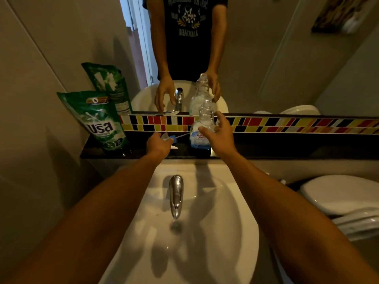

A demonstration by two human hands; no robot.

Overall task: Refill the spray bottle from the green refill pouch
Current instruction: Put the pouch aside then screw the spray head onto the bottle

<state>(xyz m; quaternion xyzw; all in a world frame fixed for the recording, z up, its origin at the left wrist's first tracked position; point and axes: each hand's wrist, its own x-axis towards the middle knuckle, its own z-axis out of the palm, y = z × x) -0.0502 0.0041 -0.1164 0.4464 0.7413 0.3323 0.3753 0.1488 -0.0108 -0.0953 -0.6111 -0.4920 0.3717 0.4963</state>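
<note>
The clear spray bottle [202, 132] stands upright on the dark shelf [287, 152] behind the sink, its neck uncapped and a little blue liquid at the bottom. My right hand [220, 134] is at its right side, thumb in front and fingers spread, not closed around it. The white and blue trigger head [169, 139] lies on the shelf left of the bottle. My left hand [158, 144] hovers over it with fingers apart, as the mirror also shows. The green refill pouch [98, 119] stands upright at the shelf's left end, leaning on the wall.
A white sink [215, 222] with a chrome tap [176, 195] lies below the shelf. A band of coloured tiles [287, 125] and a mirror [266, 58] rise behind the shelf. A white toilet [338, 193] stands to the right. The wall is close on the left.
</note>
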